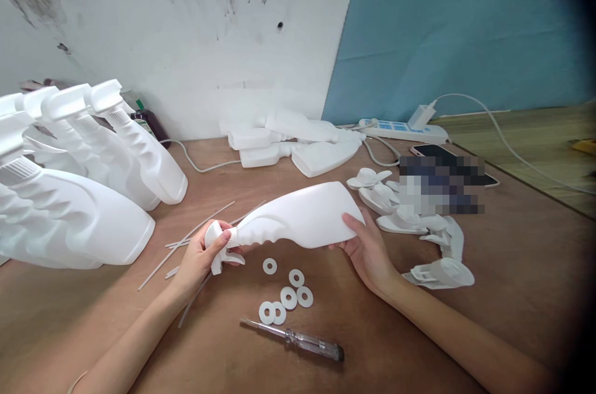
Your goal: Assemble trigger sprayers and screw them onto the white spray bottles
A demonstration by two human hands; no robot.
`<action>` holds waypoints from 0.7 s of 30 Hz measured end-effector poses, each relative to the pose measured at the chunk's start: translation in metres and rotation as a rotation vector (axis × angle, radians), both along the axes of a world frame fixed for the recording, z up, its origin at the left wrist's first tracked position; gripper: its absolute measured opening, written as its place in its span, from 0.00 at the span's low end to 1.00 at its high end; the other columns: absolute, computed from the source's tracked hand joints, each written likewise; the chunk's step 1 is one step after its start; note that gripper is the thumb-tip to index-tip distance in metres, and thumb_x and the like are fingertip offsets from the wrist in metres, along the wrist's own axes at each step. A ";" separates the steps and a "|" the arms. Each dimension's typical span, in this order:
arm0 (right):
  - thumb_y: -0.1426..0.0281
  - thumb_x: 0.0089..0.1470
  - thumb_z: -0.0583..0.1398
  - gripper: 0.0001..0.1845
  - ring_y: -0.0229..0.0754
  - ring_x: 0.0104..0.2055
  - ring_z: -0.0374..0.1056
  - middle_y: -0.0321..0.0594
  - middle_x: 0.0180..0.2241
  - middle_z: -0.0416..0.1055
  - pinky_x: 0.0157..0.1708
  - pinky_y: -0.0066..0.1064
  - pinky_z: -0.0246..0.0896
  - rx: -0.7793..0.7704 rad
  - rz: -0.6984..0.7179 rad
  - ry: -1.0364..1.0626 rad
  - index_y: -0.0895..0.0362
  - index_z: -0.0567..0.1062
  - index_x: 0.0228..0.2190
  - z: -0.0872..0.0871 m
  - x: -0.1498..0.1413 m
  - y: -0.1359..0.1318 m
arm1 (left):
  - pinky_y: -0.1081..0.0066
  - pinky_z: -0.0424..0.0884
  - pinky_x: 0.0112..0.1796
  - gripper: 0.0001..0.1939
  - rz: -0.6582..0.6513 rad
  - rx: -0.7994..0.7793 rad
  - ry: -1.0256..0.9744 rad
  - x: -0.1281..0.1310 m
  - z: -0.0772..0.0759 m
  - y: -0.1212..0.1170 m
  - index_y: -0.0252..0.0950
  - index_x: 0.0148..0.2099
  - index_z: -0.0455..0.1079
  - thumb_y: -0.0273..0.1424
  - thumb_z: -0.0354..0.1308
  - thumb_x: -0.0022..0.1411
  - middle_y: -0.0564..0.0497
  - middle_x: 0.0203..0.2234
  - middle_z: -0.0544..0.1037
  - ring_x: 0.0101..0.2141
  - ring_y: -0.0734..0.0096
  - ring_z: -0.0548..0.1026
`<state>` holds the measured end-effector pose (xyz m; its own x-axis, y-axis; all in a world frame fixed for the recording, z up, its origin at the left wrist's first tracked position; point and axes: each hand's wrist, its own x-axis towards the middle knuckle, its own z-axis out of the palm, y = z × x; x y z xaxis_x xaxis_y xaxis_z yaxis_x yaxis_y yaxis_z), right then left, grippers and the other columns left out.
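Observation:
A white spray bottle (302,211) lies sideways in both hands above the brown table (200,363), its base toward the right. My left hand (212,248) is closed around the trigger head (215,234) at the bottle's neck. At the other end, my right hand (365,245) grips the base, thumb on the near face and fingers partly hidden behind. Several flat white ring washers (288,298) lie below the bottle. Nearest me is a screwdriver (311,343) with a clear handle. Thin white tubes (186,245) are scattered beside and under my left hand.
Several spray bottles with heads (153,158) stand at the left. Bottles without heads (307,136) are piled at the back. Loose white trigger parts (405,214) lie at the right, near a phone (437,151), a power strip (395,129) and a white cable (493,121).

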<state>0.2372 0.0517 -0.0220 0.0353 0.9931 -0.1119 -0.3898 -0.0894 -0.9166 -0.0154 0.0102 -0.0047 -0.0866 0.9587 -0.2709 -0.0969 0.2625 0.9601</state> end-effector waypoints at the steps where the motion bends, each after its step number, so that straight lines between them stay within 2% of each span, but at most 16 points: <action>1: 0.61 0.43 0.62 0.17 0.37 0.29 0.65 0.35 0.33 0.67 0.18 0.26 0.65 -0.002 -0.002 -0.005 0.54 0.63 0.33 0.000 0.000 0.000 | 0.71 0.72 0.24 0.22 0.005 -0.006 0.003 0.000 0.000 0.000 0.34 0.37 0.60 0.43 0.62 0.46 0.52 0.24 0.71 0.26 0.67 0.74; 8: 0.60 0.42 0.62 0.18 0.38 0.30 0.66 0.35 0.34 0.68 0.18 0.26 0.64 -0.001 -0.004 -0.021 0.54 0.63 0.33 0.000 0.000 0.000 | 0.70 0.73 0.24 0.21 0.042 0.014 0.040 0.005 0.003 -0.003 0.33 0.35 0.63 0.42 0.63 0.43 0.54 0.21 0.70 0.24 0.71 0.72; 15: 0.61 0.43 0.62 0.17 0.37 0.29 0.65 0.34 0.33 0.68 0.17 0.25 0.63 0.005 0.001 -0.010 0.53 0.63 0.33 -0.001 0.001 0.000 | 0.67 0.75 0.26 0.21 0.062 0.047 0.123 0.006 0.005 -0.005 0.34 0.33 0.63 0.41 0.65 0.41 0.54 0.23 0.70 0.23 0.72 0.71; 21: 0.61 0.43 0.61 0.16 0.35 0.26 0.64 0.33 0.30 0.66 0.15 0.23 0.59 0.003 -0.008 0.007 0.53 0.63 0.33 0.000 0.002 0.001 | 0.67 0.74 0.27 0.22 0.040 0.087 0.178 0.006 0.006 -0.009 0.35 0.34 0.63 0.42 0.65 0.40 0.52 0.26 0.71 0.26 0.68 0.73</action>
